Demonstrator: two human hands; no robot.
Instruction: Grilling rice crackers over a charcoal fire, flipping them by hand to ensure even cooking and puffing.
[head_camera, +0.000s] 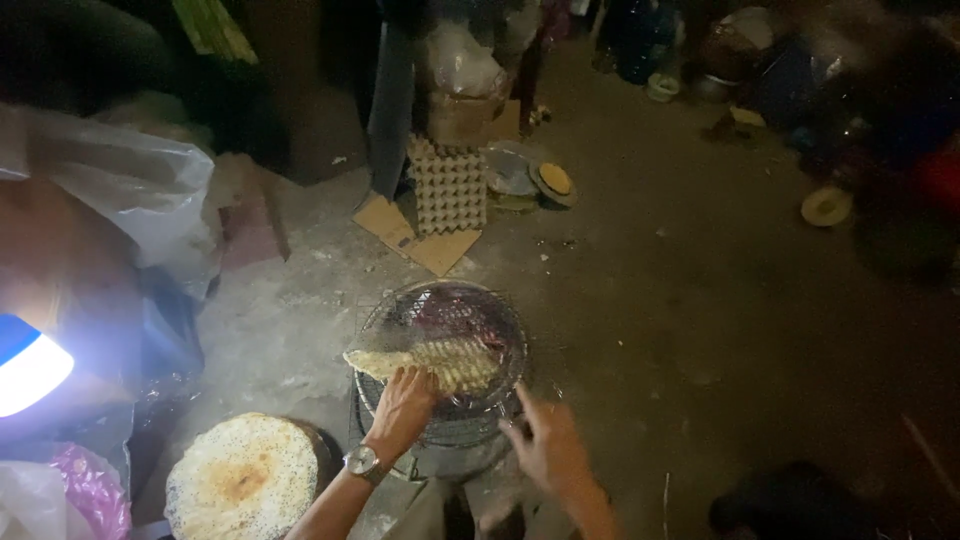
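A round wire-mesh grill (445, 300) sits on a small stove on the ground, glowing red inside. A thin, folded, toasted rice cracker (440, 362) lies across the mesh. My left hand (402, 408), with a wristwatch, presses fingers down on the near edge of the cracker. Just right of the grill's near rim hovers my right hand (545, 445), fingers spread, blurred, holding nothing.
A stack of round speckled crackers (243, 478) sits at lower left. An egg carton (449, 188) and cardboard lie beyond the grill, with plates (553, 182) nearby. Plastic bags (120, 185) and a bright lamp (28, 365) crowd the left. Dark clutter lies at right.
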